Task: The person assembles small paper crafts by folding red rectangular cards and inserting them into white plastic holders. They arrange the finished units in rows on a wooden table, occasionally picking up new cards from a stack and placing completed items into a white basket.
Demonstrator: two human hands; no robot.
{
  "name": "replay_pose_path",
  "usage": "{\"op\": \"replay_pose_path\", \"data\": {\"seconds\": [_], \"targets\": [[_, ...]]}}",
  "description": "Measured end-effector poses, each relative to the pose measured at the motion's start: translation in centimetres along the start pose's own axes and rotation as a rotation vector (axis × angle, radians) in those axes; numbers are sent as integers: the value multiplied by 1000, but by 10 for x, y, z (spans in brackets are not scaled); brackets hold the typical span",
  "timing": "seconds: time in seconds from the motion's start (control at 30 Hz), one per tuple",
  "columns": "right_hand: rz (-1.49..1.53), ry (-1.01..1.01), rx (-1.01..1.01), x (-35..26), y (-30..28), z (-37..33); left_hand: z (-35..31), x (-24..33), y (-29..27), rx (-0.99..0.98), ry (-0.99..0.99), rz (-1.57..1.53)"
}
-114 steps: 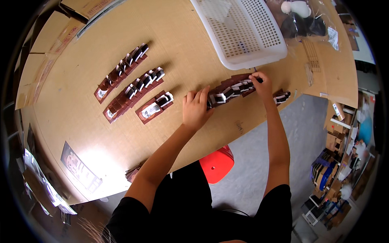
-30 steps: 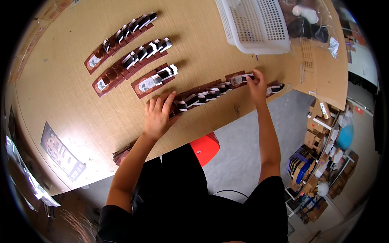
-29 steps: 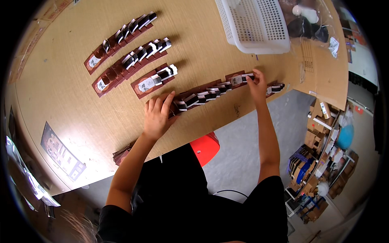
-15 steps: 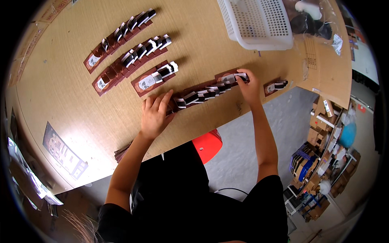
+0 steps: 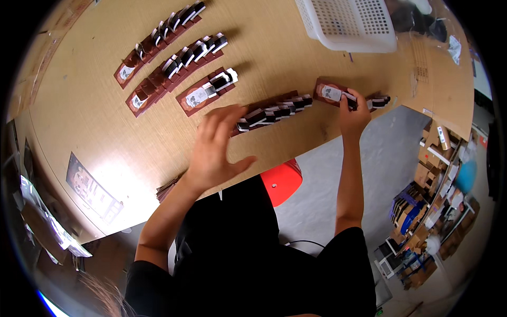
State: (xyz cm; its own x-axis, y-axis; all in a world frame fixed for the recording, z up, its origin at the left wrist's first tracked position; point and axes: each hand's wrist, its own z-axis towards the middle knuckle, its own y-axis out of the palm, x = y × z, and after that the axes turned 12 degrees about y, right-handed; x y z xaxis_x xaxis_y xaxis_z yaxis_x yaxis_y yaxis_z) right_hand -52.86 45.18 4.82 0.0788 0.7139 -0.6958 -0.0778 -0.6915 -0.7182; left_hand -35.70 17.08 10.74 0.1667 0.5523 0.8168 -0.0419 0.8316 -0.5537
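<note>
My right hand (image 5: 354, 119) pinches the right end of a reddish-brown card (image 5: 331, 93) with a pale printed label and a black-and-white piece on it. Just beyond those fingers a similar brown card (image 5: 378, 102) lies close to the table's front edge. Over the left end of a row of overlapping brown cards (image 5: 274, 112), each with a raised black-and-white piece, hovers my left hand (image 5: 215, 150). Its fingers are stretched and the thumb stands apart, with nothing held. That hand hides the row's left end.
Farther back lie a short card set (image 5: 198, 96), a longer row (image 5: 153, 84) and another row (image 5: 142, 50). A white perforated basket (image 5: 355, 43) stands at the back right. Dark strips (image 5: 170, 187) lie at the front edge. A red stool (image 5: 281, 182) is below the table.
My right hand has moved right, drawing one card away from the row's right end. My left hand has come off the row's left end and opened. The whole view has shifted slightly.
</note>
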Motion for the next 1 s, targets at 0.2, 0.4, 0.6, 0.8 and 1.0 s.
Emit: {"op": "replay_pose_path", "data": {"seconds": [0.2,0.4,0.6,0.8,1.0], "targets": [[82,68,100,22,1,-8,80,12,78,-179,123,204],[158,139,100,27,-3,-15,130,-45,117,-324,-42,109],[120,66,65,8,-2,-18,138,-65,122,-430,-63,-21],[177,42,-54,6,13,-16,137,-60,97,-420,-54,-378],[402,166,-309,16,46,-22,136,-60,99,-419,-118,-351]]}}
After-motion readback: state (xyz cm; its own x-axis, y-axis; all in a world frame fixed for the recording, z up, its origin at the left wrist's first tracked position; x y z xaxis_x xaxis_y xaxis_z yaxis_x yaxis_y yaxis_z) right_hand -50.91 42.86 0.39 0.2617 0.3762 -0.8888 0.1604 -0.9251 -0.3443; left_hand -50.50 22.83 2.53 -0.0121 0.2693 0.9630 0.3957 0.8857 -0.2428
